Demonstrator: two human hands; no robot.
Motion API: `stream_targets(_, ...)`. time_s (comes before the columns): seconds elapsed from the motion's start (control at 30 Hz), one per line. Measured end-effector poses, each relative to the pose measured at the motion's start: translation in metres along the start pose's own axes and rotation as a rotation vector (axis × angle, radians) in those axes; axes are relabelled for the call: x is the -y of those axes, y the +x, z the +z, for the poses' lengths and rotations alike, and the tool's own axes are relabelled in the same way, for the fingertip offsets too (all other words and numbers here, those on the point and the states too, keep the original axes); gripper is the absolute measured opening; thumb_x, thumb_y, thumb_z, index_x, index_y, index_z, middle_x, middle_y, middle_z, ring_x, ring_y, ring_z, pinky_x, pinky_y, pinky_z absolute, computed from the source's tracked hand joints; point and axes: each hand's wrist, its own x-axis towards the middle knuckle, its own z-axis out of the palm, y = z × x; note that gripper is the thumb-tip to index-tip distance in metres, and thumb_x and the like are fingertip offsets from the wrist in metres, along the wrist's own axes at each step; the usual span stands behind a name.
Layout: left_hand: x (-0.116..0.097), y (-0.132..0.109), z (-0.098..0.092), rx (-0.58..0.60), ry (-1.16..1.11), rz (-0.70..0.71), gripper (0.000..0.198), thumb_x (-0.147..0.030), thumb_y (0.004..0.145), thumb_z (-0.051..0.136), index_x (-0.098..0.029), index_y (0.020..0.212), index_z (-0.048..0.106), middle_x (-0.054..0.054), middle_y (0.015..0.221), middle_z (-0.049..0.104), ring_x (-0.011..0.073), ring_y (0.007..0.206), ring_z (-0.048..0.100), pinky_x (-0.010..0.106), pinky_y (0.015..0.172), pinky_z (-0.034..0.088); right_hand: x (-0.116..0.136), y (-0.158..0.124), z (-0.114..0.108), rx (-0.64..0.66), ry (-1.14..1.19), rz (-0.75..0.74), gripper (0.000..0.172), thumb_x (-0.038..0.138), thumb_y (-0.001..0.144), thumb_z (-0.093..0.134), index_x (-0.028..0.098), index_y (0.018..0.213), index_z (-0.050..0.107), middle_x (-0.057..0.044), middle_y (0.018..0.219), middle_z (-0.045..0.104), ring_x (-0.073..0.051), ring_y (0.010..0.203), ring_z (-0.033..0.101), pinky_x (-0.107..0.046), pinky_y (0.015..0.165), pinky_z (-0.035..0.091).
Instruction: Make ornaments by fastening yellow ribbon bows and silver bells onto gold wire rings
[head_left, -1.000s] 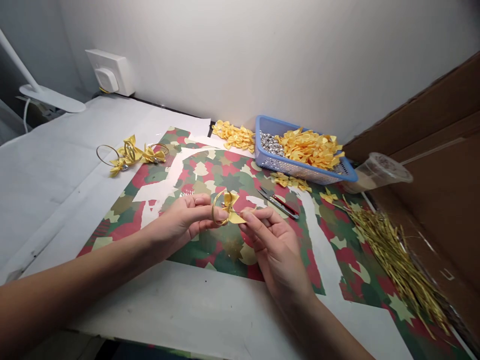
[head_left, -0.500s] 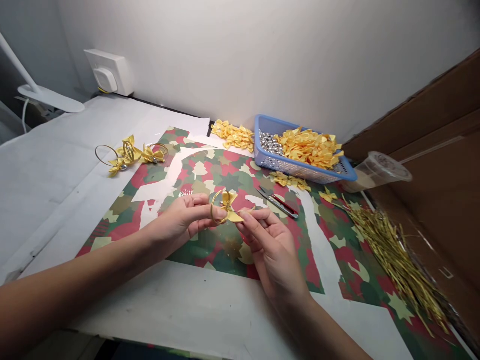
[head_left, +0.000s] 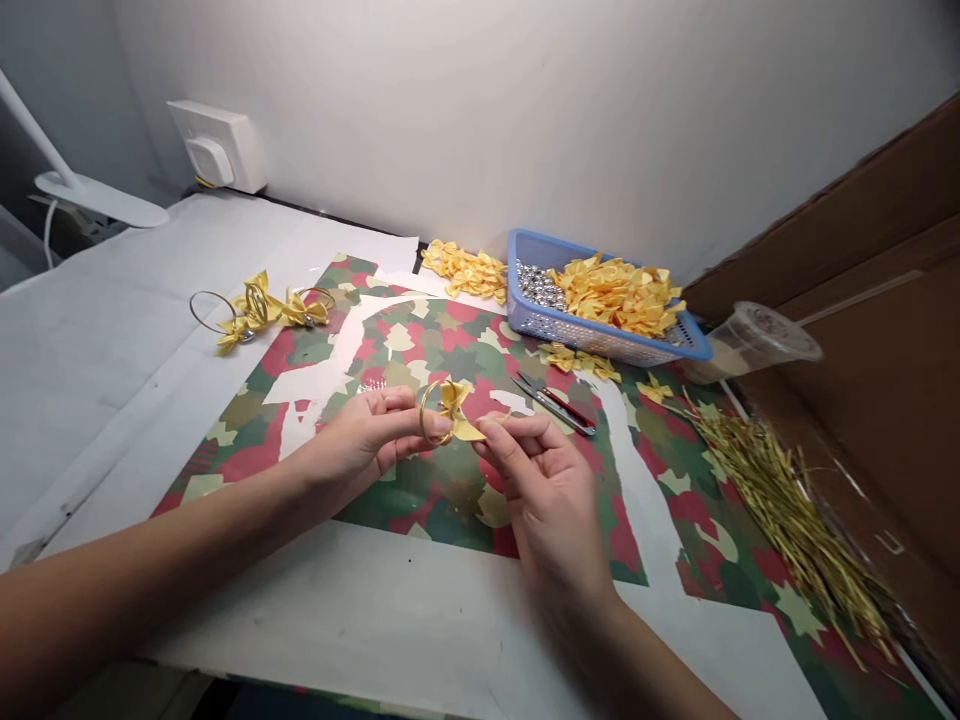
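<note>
bow (head_left: 454,398) between left fingers (head_left: 439,426) and right fingers (head_left: 491,430)

A single camera, worn on the person's head, looks forward and steeply down over the table (head_left: 337,610) toward the white wall (head_left: 412,120) behind it. The left hand (head_left: 394,435) and right hand (head_left: 544,480) lie close before it, mid-frame. Its wide field reaches from a lamp (head_left: 105,198) at far left to brown cardboard (head_left: 885,370) at far right.
</note>
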Motion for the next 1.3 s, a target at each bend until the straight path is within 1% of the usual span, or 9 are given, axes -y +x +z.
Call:
stream_targets(0.13,0.002,0.0,0.001,-0.001,-0.012,-0.018,0.034,-0.017,0.055,0.081,-0.016,0.053,0.047,-0.007,0.055,0.051,0.0046,0.058,0.049,0.011,0.058,0.044,0.0,-0.001,0.002,0.008,0.044,0.08,0.026,0.028,0.058,0.084,0.017,0.067,0.062,0.003,0.069,0.066,-0.009,0.067,0.064,-0.021,0.07,0.057)
stream_targets(0.47,0.005,-0.002,0.003,-0.016,0.004,-0.01,0.048,-0.02,0.054,0.082,-0.018,0.056,0.035,-0.007,0.057,0.045,0.0055,0.061,0.049,0.013,0.061,0.046,0.001,0.0,0.004,0.01,0.099,0.124,0.027,0.029,0.055,0.085,0.018,0.066,0.063,0.004,0.068,0.066,-0.009,0.068,0.065,-0.022,0.072,0.058)
stream_targets(0.6,0.006,-0.001,0.003,0.0,0.001,-0.009,0.046,-0.021,0.055,0.082,-0.018,0.056,0.036,-0.006,0.058,0.046,0.0055,0.062,0.048,0.013,0.062,0.046,0.001,0.0,0.004,0.0,0.085,0.139,0.026,0.029,0.055,0.084,0.018,0.066,0.064,0.004,0.068,0.065,-0.01,0.068,0.064,-0.021,0.068,0.058)
stream_targets(0.7,0.006,-0.001,0.002,0.009,0.008,-0.013,0.04,-0.02,0.056,0.081,-0.017,0.057,0.042,-0.006,0.06,0.048,0.0055,0.062,0.048,0.014,0.062,0.046,0.0,-0.001,0.004,0.017,0.065,0.111,0.023,0.029,0.058,0.083,0.019,0.065,0.064,0.003,0.068,0.065,-0.01,0.068,0.064,-0.021,0.066,0.058)
stream_targets(0.8,0.005,0.0,0.002,0.008,-0.01,-0.009,0.042,-0.019,0.056,0.082,-0.017,0.055,0.04,-0.007,0.057,0.045,0.0056,0.06,0.048,0.014,0.059,0.046,0.0,-0.001,0.003,0.041,0.028,0.064,0.018,0.029,0.062,0.081,0.019,0.067,0.067,0.003,0.069,0.066,-0.01,0.07,0.065,-0.02,0.067,0.058)
stream_targets(0.9,0.001,0.0,0.001,0.027,-0.028,0.025,0.038,-0.017,0.059,0.08,-0.016,0.053,0.042,-0.007,0.055,0.047,0.0049,0.057,0.048,0.012,0.054,0.044,0.001,-0.001,0.0,0.047,-0.034,-0.013,0.011,0.031,0.07,0.077,0.022,0.075,0.072,0.002,0.078,0.07,-0.012,0.078,0.067,-0.022,0.069,0.059)
stream_targets(1.0,-0.003,-0.001,0.001,0.03,-0.051,0.057,0.031,-0.015,0.064,0.076,-0.015,0.054,0.048,-0.007,0.056,0.048,0.004,0.057,0.048,0.01,0.055,0.044,0.005,-0.002,-0.002,0.074,-0.109,-0.095,0.011,0.033,0.077,0.071,0.025,0.082,0.075,-0.001,0.09,0.073,-0.015,0.084,0.068,-0.026,0.072,0.06)
stream_targets(1.13,-0.005,-0.003,-0.001,0.0,-0.05,0.057,0.035,-0.014,0.064,0.076,-0.016,0.054,0.043,-0.007,0.056,0.047,0.0042,0.057,0.048,0.011,0.056,0.044,0.01,-0.005,-0.002,0.103,-0.216,-0.171,0.014,0.033,0.082,0.065,0.028,0.09,0.075,-0.001,0.101,0.072,-0.017,0.092,0.068,-0.028,0.076,0.059)
stream_targets(1.3,-0.004,-0.004,-0.003,-0.018,0.005,0.074,0.042,-0.018,0.063,0.077,-0.017,0.056,0.036,-0.007,0.059,0.04,0.005,0.059,0.046,0.014,0.058,0.044,0.012,-0.01,0.0,0.102,-0.261,-0.144,0.018,0.035,0.083,0.063,0.026,0.093,0.074,-0.003,0.105,0.071,-0.022,0.101,0.066,-0.033,0.082,0.058)
